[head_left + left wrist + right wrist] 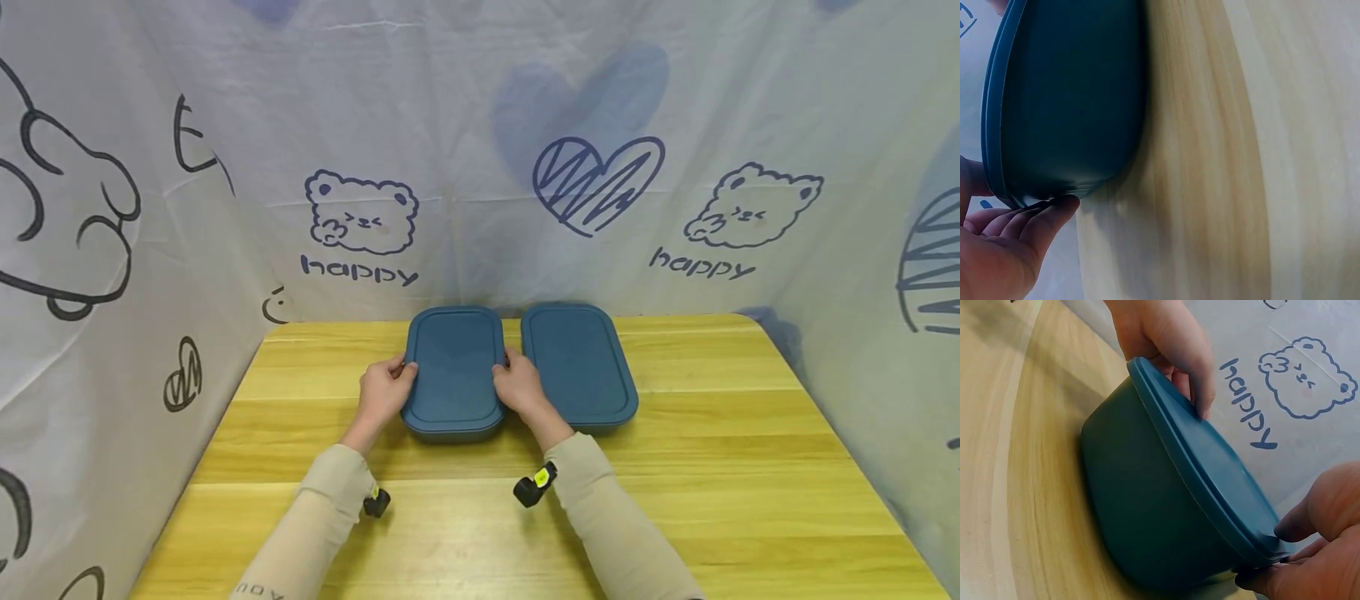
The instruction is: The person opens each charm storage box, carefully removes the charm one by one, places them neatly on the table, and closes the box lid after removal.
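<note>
A blue rectangular lidded container [455,367] stands on the wooden table between my two hands. My left hand [386,387] grips the lid's rim on its left side, thumb on top and fingers beneath. On the opposite side my right hand [521,385] pinches the rim the same way. In the right wrist view the lid [1210,450] lies on the container's deep body [1141,494], and both hands hold its edge. The left wrist view shows the container's side wall [1079,94] with the left fingers [1047,225] curled under the rim.
A second blue lidded container [579,364] stands just right of the first, close to my right hand. The wooden table [450,533] reaches back to a white cloth [465,150] printed with hearts and bears, which also hangs at both sides.
</note>
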The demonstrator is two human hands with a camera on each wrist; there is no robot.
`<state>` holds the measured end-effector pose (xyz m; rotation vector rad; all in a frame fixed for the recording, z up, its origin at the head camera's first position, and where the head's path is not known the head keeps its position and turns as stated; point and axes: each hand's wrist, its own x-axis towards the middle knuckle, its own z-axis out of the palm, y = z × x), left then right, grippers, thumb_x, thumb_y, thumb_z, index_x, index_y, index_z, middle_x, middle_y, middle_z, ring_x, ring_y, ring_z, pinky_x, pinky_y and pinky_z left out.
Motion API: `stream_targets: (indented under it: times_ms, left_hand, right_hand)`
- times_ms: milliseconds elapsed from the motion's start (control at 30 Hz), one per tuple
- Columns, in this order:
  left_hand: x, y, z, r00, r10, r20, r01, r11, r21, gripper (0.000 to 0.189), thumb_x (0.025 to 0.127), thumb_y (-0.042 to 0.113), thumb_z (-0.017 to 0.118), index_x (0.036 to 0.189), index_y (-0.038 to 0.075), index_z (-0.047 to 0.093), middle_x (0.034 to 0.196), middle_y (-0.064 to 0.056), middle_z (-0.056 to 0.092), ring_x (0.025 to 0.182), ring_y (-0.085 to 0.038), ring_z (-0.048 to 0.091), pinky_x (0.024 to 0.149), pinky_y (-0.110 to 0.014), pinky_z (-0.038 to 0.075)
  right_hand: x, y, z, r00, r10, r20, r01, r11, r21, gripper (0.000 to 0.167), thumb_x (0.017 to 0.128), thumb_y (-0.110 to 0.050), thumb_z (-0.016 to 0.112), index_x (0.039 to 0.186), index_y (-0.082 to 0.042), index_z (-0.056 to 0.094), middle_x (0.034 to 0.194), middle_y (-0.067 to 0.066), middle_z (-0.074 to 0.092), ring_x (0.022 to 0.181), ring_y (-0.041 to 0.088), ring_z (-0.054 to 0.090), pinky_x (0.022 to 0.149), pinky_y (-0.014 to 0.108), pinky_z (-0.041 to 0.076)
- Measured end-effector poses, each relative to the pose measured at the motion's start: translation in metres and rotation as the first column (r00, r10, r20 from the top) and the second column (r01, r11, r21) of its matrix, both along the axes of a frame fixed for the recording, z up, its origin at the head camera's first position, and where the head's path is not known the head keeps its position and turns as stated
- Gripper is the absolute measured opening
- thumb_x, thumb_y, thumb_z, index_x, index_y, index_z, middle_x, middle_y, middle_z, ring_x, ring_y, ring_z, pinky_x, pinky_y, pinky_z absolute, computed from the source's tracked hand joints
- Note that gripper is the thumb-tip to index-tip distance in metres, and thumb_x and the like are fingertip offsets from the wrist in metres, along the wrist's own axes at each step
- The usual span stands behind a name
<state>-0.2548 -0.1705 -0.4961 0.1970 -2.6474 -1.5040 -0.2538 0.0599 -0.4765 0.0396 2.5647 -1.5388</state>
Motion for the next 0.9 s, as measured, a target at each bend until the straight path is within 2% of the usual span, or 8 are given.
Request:
stream_targets:
  times_ms: [767, 900]
  left_hand:
    - [0.0029, 0.0005, 0.0067, 1.000, -0.026, -0.005, 0.026, 0.996, -0.082, 0.046, 0.108, 0.024, 0.059, 0.143, -0.004, 0.061, 0.130, -0.023, 0.071, 0.121, -0.034, 0.071, 0.098, -0.046, 0.060]
    - [0.0044, 0.0007, 0.0067, 0.999, -0.034, -0.007, 0.033, 0.994, -0.102, 0.045, 0.108, 0.024, 0.058, 0.143, -0.005, 0.061, 0.130, -0.023, 0.071, 0.122, -0.034, 0.070, 0.098, -0.047, 0.060]
  right_hand:
    - [0.0006, 0.0015, 0.0048, 0.999, 0.030, -0.016, -0.030, 1.000, 0.010, 0.056, 0.112, -0.013, 0.043, 0.164, 0.004, 0.031, 0.165, 0.028, 0.039, 0.153, 0.046, 0.037, 0.122, 0.059, 0.040]
    - [0.0009, 0.0000, 0.0046, 0.999, 0.035, -0.026, -0.035, 0.999, 0.023, 0.055, 0.112, -0.013, 0.043, 0.163, 0.004, 0.033, 0.163, 0.028, 0.043, 0.151, 0.046, 0.041, 0.121, 0.058, 0.041]
